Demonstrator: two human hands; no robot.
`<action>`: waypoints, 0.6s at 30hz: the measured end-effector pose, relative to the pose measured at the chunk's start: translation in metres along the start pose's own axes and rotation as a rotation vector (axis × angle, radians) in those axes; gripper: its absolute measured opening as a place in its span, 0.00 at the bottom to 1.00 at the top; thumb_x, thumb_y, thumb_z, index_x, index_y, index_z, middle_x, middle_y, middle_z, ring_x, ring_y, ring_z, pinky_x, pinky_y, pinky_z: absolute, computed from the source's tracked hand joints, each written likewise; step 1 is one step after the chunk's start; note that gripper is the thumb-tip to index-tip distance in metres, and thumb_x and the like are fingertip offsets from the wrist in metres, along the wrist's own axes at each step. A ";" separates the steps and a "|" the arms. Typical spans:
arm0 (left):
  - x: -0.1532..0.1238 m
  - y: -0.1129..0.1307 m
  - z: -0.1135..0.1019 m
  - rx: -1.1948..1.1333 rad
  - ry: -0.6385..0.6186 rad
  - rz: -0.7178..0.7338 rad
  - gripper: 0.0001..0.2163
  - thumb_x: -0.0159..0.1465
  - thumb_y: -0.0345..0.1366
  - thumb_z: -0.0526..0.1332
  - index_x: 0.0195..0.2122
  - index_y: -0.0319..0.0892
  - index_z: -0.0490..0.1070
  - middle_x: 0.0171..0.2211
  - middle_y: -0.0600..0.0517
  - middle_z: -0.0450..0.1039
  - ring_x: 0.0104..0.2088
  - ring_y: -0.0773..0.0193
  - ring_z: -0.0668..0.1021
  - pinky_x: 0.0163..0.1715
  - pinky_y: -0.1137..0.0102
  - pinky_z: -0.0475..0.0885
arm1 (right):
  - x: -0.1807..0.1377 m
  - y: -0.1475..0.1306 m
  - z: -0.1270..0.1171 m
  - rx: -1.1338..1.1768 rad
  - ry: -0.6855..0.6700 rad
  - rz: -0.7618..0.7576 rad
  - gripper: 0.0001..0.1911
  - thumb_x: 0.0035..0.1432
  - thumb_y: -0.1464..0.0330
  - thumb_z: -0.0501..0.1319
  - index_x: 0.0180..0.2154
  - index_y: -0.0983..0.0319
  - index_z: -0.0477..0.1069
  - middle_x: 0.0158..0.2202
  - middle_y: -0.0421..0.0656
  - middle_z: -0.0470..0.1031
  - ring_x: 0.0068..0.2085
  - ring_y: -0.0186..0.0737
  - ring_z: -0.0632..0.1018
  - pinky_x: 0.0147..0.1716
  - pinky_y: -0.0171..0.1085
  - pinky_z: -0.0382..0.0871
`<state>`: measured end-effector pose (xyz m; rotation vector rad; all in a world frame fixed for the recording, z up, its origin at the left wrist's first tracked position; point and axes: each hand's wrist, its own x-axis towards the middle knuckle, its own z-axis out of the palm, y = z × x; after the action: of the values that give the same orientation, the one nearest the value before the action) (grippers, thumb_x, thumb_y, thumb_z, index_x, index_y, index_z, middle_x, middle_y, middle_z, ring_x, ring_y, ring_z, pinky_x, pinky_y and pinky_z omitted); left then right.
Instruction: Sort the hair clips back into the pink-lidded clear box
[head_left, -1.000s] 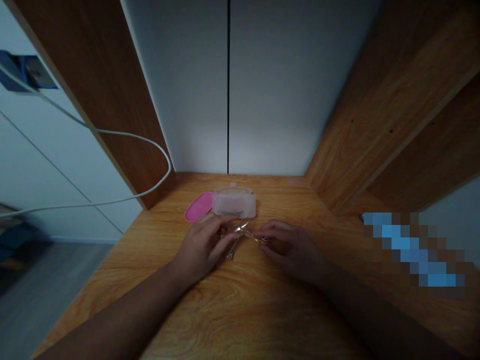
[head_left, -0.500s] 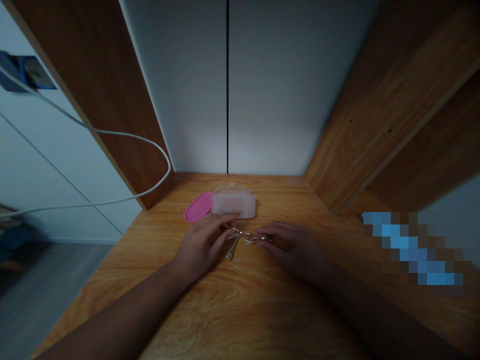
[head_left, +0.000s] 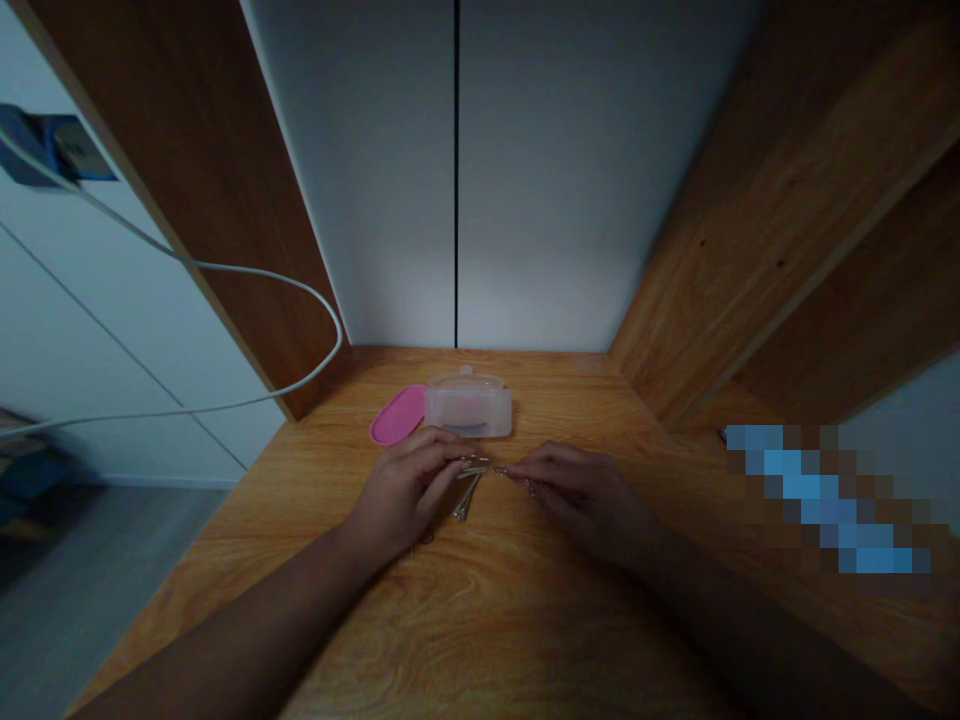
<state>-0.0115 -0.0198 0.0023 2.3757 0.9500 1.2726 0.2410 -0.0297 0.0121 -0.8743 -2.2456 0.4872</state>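
Note:
Both hands rest on a wooden desk (head_left: 480, 600) in dim light. My left hand (head_left: 409, 490) has its fingers curled and pinched over a few thin silver metal clips (head_left: 469, 492) lying on the wood. My right hand (head_left: 581, 490) pinches the end of one small silver clip (head_left: 504, 470), its fingertips almost meeting the left hand's. Just behind the hands stands a small clear plastic box (head_left: 469, 408), and its pink lid (head_left: 397, 414) lies flat to the left of it.
A white wall with a dark vertical seam (head_left: 456, 180) closes the back. Brown wooden panels rise at left (head_left: 202, 170) and right (head_left: 765, 220). A white cable (head_left: 247, 270) loops from a socket at far left. A blurred patch sits at the right.
The hands have drawn closer together. The clips that were lifted and angled between the fingertips now lie lower, near the desk.

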 end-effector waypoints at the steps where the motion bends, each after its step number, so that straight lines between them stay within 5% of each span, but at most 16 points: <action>1: 0.000 0.000 -0.001 0.000 -0.010 -0.011 0.08 0.69 0.29 0.59 0.45 0.42 0.77 0.41 0.48 0.78 0.41 0.64 0.79 0.42 0.69 0.75 | 0.000 -0.002 0.000 0.012 0.007 0.008 0.15 0.66 0.72 0.57 0.52 0.57 0.75 0.40 0.45 0.79 0.39 0.39 0.79 0.38 0.37 0.73; 10: -0.002 0.007 -0.002 -0.011 0.019 -0.209 0.07 0.71 0.35 0.54 0.39 0.42 0.70 0.31 0.53 0.76 0.30 0.66 0.78 0.31 0.73 0.71 | -0.001 -0.005 -0.002 0.043 0.026 0.026 0.14 0.67 0.70 0.57 0.52 0.57 0.73 0.41 0.45 0.78 0.40 0.40 0.79 0.40 0.39 0.74; 15: -0.004 0.005 0.000 -0.050 0.057 -0.213 0.08 0.73 0.34 0.50 0.49 0.43 0.65 0.40 0.48 0.76 0.39 0.61 0.79 0.38 0.69 0.74 | 0.000 -0.001 0.003 0.146 0.157 0.188 0.08 0.60 0.66 0.67 0.42 0.58 0.75 0.36 0.42 0.81 0.37 0.39 0.81 0.40 0.37 0.75; 18: -0.005 0.004 0.002 -0.086 0.040 -0.179 0.11 0.73 0.33 0.50 0.55 0.43 0.62 0.46 0.45 0.75 0.46 0.59 0.78 0.45 0.65 0.74 | 0.002 0.000 0.002 0.141 0.128 0.149 0.05 0.61 0.65 0.66 0.40 0.57 0.77 0.37 0.42 0.81 0.37 0.39 0.80 0.39 0.38 0.75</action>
<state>-0.0104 -0.0256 0.0000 2.1544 1.0708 1.2701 0.2390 -0.0285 0.0116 -0.9748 -2.0139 0.6314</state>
